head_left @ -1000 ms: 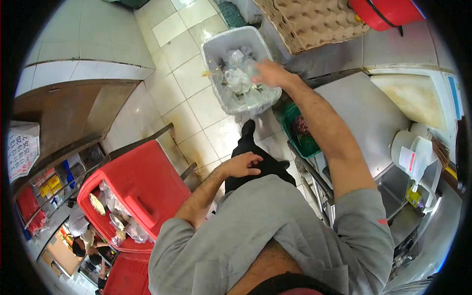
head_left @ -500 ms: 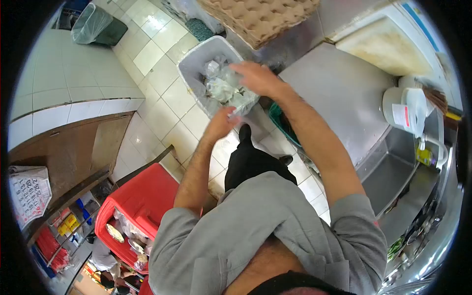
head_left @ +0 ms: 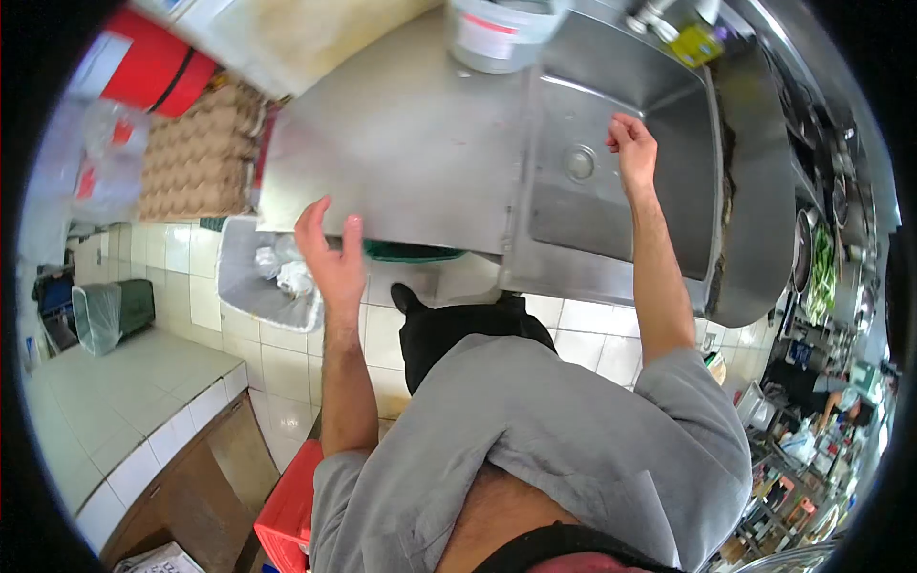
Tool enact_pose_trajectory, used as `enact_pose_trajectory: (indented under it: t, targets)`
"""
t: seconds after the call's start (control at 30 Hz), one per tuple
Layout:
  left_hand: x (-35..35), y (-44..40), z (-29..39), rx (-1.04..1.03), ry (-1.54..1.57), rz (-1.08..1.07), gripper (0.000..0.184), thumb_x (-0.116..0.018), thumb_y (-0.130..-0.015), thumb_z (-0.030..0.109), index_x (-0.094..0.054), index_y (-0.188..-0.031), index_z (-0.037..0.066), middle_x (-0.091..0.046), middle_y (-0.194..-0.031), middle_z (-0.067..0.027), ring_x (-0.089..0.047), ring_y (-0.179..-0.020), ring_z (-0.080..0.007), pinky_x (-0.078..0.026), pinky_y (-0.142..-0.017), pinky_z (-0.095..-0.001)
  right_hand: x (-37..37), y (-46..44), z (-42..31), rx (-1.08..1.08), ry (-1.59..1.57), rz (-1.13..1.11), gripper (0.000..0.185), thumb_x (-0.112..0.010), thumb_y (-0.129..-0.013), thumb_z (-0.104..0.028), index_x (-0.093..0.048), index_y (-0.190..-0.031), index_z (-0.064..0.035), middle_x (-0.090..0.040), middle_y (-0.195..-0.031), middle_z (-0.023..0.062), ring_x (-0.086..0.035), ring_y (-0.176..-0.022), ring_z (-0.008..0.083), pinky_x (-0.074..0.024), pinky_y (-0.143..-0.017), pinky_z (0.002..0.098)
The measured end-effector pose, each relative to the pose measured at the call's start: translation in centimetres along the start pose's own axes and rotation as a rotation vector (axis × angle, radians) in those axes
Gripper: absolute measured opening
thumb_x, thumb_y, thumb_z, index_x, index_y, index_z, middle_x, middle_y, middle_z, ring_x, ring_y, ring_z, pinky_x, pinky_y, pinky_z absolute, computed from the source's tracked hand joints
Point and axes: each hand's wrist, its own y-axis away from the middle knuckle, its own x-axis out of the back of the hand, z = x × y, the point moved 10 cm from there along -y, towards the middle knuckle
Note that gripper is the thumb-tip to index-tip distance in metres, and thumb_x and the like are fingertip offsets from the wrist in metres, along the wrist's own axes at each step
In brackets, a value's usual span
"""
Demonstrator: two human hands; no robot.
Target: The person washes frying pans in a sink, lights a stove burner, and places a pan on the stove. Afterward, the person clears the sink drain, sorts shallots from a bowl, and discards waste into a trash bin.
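Note:
My left hand (head_left: 331, 255) is raised near the front edge of the steel counter (head_left: 392, 143), thumb and fingers apart, holding nothing. Over the steel sink basin (head_left: 621, 201) hovers my right hand (head_left: 632, 148), its fingers curled; whether anything is inside them is too small to tell. The drain (head_left: 579, 163) lies to the left of that hand. Below and left of my left hand stands the grey bin (head_left: 239, 272), lined with plastic and holding crumpled clear bags.
A white bucket (head_left: 492, 38) stands at the counter's back. Egg trays (head_left: 196, 153) and a red container (head_left: 153, 62) are at the upper left. A red bin (head_left: 291, 497) is at the lower left. Leafy greens (head_left: 820, 277) and another person (head_left: 845, 401) are at far right.
The view has swung right, from the bin to the counter and sink. Both hands have left the bin area; my right hand is now above the basin, its fingers curled.

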Motion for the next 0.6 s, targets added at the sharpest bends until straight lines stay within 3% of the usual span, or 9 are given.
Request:
enact_pose_trajectory:
  t: [0.03, 0.1, 0.17, 0.2, 0.23, 0.27, 0.3, 0.53, 0.6]
  targets:
    - [-3.0, 0.2, 1.1, -0.001, 0.060, -0.031, 0.040, -0.062, -0.077, 0.017, -0.047, -0.110, 0.002, -0.045, -0.110, -0.0146, -0.041, -0.104, -0.0289, -0.031, -0.091, -0.0378, 2.9, -1.6, 2.7, -0.006, -0.005, 0.013, 0.019, -0.054, -0.081, -0.009, -0.058, -0.097, 0.0005, -0.057, -0.073, 0.0016, -0.050, -0.060, 0.0081, -0.0421, -0.055, 0.0217]
    - [-8.7, 0.6, 3.9, 0.005, 0.090, -0.071, 0.042, -0.062, -0.076, 0.018, -0.047, -0.112, 0.002, -0.044, -0.112, -0.0148, -0.040, -0.105, -0.0288, -0.031, -0.091, -0.0381, 8.2, -3.6, 11.4, -0.273, 0.066, 0.119, 0.021, -0.048, -0.082, -0.005, -0.056, -0.100, 0.0027, -0.055, -0.072, 0.0038, -0.051, -0.062, 0.0094, -0.0424, -0.059, 0.0218]
    - [-14.1, 1.4, 4.4, 0.048, 0.097, -0.143, 0.051, -0.064, -0.074, 0.026, -0.044, -0.116, 0.005, -0.041, -0.116, -0.0139, -0.038, -0.107, -0.0291, -0.029, -0.092, -0.0406, 9.3, -4.9, 18.9, -0.344, 0.225, -0.025, 0.021, -0.047, -0.080, -0.003, -0.056, -0.099, 0.0027, -0.056, -0.074, 0.0042, -0.053, -0.067, 0.0103, -0.0439, -0.062, 0.0223]
    - [-15.4, 1.4, 5.6, 0.045, 0.087, -0.152, 0.051, -0.064, -0.074, 0.026, -0.044, -0.116, 0.005, -0.041, -0.116, -0.0139, -0.038, -0.107, -0.0291, -0.029, -0.092, -0.0406, 9.1, -6.1, 22.7, -0.232, 0.396, -0.085, 0.022, -0.048, -0.080, -0.003, -0.057, -0.099, 0.0020, -0.058, -0.077, 0.0063, -0.055, -0.071, 0.0142, -0.0452, -0.065, 0.0249]
    - [-16.5, 1.5, 7.7, -0.068, -0.223, -0.197, 0.053, -0.063, -0.074, 0.029, -0.044, -0.117, 0.006, -0.041, -0.117, -0.0131, -0.038, -0.108, -0.0293, -0.027, -0.092, -0.0417, 8.5, -6.7, 25.3, -0.117, 0.565, -0.151, 0.023, -0.049, -0.079, -0.004, -0.057, -0.099, 0.0012, -0.060, -0.079, 0.0085, -0.058, -0.075, 0.0181, -0.0466, -0.068, 0.0275]
    - [-17.8, 2.0, 9.3, -0.181, -0.536, -0.240, 0.055, -0.063, -0.074, 0.033, -0.043, -0.118, 0.007, -0.042, -0.117, -0.0124, -0.037, -0.108, -0.0295, -0.026, -0.092, -0.0429, 7.5, -6.6, 25.4, -0.045, 0.626, -0.176, 0.023, -0.049, -0.077, -0.006, -0.059, -0.097, -0.0022, -0.060, -0.082, 0.0142, -0.056, -0.080, 0.0283, -0.0456, -0.073, 0.0337]
    - [-18.2, 2.1, 9.5, -0.177, -0.551, -0.247, 0.055, -0.063, -0.074, 0.033, -0.043, -0.118, 0.007, -0.042, -0.117, -0.0124, -0.037, -0.108, -0.0295, -0.026, -0.092, -0.0429, 5.9, -6.4, 25.4, 0.031, 0.686, -0.202, 0.023, -0.049, -0.075, -0.007, -0.062, -0.095, -0.0056, -0.059, -0.085, 0.0199, -0.055, -0.085, 0.0385, -0.0446, -0.079, 0.0398]
    - [-18.5, 1.9, 7.8, -0.092, -0.547, -0.245, 0.058, -0.061, -0.074, 0.037, -0.042, -0.119, 0.006, -0.043, -0.118, -0.0126, -0.036, -0.108, -0.0298, -0.023, -0.093, -0.0435, 0.1, -8.0, 32.2, 0.031, 0.826, -0.383, 0.020, -0.052, -0.071, -0.010, -0.061, -0.088, -0.0034, -0.057, -0.090, 0.0210, -0.053, -0.091, 0.0357, -0.0436, -0.080, 0.0396]
    - [-18.6, 1.8, 7.2, -0.041, -0.554, -0.271, 0.058, -0.060, -0.075, 0.036, -0.042, -0.119, 0.005, -0.042, -0.118, -0.0134, -0.036, -0.108, -0.0300, -0.024, -0.093, -0.0435, -1.4, -8.3, 33.3, 0.126, 0.936, -0.451, 0.018, -0.054, -0.071, -0.013, -0.060, -0.086, -0.0054, -0.055, -0.096, 0.0198, -0.051, -0.088, 0.0356, -0.0427, -0.079, 0.0400]
